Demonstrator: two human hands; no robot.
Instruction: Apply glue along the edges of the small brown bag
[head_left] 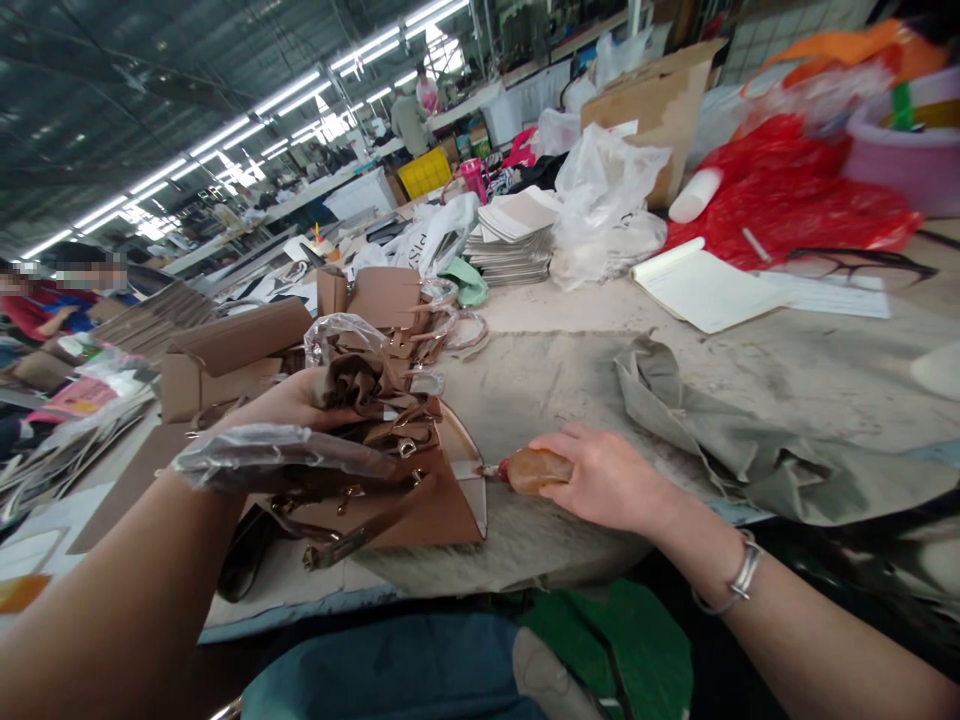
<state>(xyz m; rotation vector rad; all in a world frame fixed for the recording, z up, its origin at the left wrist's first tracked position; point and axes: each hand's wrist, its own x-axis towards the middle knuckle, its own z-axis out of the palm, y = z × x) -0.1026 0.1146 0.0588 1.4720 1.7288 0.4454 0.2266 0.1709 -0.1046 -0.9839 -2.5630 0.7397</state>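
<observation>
My right hand is wrapped round a small amber squeeze bottle with a red collar. The bottle's tip touches or nearly touches the pale edge of a brown handbag, which lies on its side in front of me. On the left, my left hand closes on a bunched brown strap above the bag. A plastic-wrapped handle passes across my left wrist. Metal buckles and loose straps lie over the bag. Most of my left fingers are hidden behind the bundle.
Further brown bag pieces lie beyond my left hand. A stack of cut panels, a clear plastic bag, a notepad and glasses sit at the back. Grey cloth is crumpled at the right. People are in the background.
</observation>
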